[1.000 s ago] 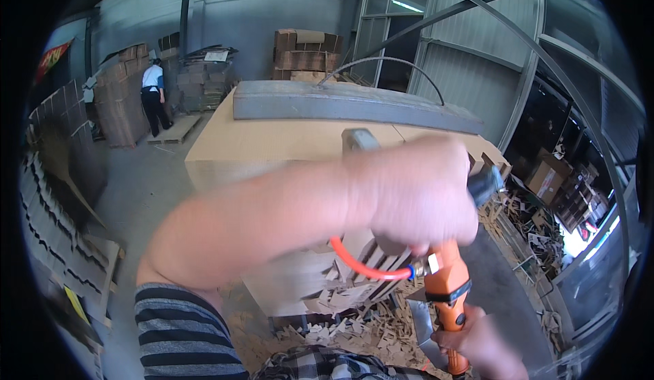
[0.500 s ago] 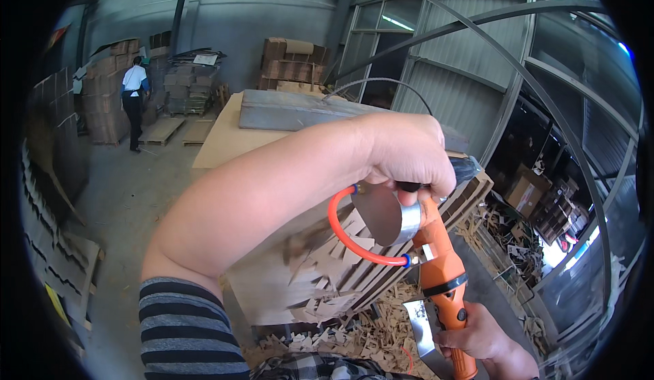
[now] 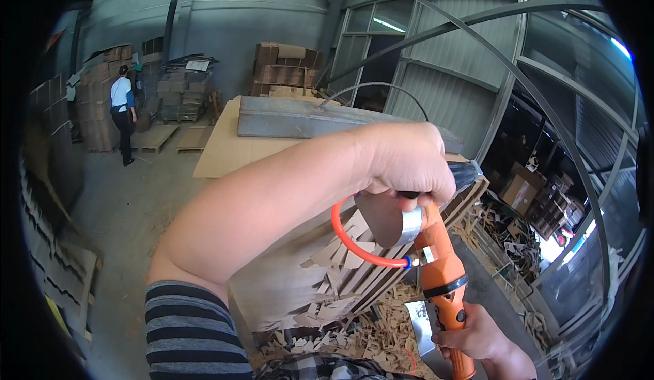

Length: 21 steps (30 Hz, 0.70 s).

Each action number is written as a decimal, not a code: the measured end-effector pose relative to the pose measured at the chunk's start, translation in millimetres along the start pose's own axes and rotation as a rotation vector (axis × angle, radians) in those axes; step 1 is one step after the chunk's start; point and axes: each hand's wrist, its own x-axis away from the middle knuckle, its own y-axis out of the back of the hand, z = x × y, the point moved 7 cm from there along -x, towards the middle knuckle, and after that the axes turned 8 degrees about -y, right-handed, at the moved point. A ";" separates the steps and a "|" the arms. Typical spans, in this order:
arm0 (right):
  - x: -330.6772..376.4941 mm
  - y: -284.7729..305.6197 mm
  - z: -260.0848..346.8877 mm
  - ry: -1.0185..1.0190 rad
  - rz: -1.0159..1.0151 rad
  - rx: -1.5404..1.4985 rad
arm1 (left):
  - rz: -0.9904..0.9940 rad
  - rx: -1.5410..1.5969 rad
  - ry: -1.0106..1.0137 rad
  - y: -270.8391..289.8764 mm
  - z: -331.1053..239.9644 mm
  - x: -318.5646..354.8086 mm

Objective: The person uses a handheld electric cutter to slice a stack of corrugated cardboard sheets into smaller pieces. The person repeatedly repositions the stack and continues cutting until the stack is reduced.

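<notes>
My left hand has slid to the head of the orange tool, gripping it; my right hand grips its handle above the cardboard stack.

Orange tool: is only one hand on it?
No: the left hand grips the orange tool at its top, the right hand at its handle.

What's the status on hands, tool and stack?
Left hand gripping the top of the orange power tool. Right hand on its lower handle. Orange hose loops beside it. Tool head against cardboard stack; nothing in between.
</notes>
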 end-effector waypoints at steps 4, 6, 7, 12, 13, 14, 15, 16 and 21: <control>6.8 -0.9 -0.3 -0.012 -0.029 -0.002 | 0.047 -0.001 -0.005 1.5 6.8 -3.7; 12.7 -3.4 7.5 0.001 -0.022 -0.019 | 0.028 -0.004 -0.038 5.9 0.0 2.7; 18.7 -3.8 11.1 0.004 -0.029 -0.028 | 0.017 0.000 -0.062 7.1 -8.1 6.8; 23.9 -2.9 20.8 0.006 -0.099 0.025 | -0.004 0.032 -0.072 13.1 -12.9 12.3; 25.3 -5.0 18.8 -0.020 -0.092 0.039 | 0.016 0.022 -0.048 12.2 -5.4 10.4; 26.6 -7.6 16.5 -0.045 -0.083 0.052 | 0.035 0.012 -0.023 11.4 3.9 8.1; 28.0 -9.1 13.4 -0.073 -0.085 0.062 | 0.062 0.004 -0.006 8.5 9.1 5.8; 30.8 -10.0 12.0 -0.054 -0.097 0.045 | 0.069 -0.007 -0.041 5.8 7.6 3.7; 38.7 -8.5 15.2 0.029 -0.114 0.004 | 0.032 -0.032 -0.143 5.9 -22.9 13.0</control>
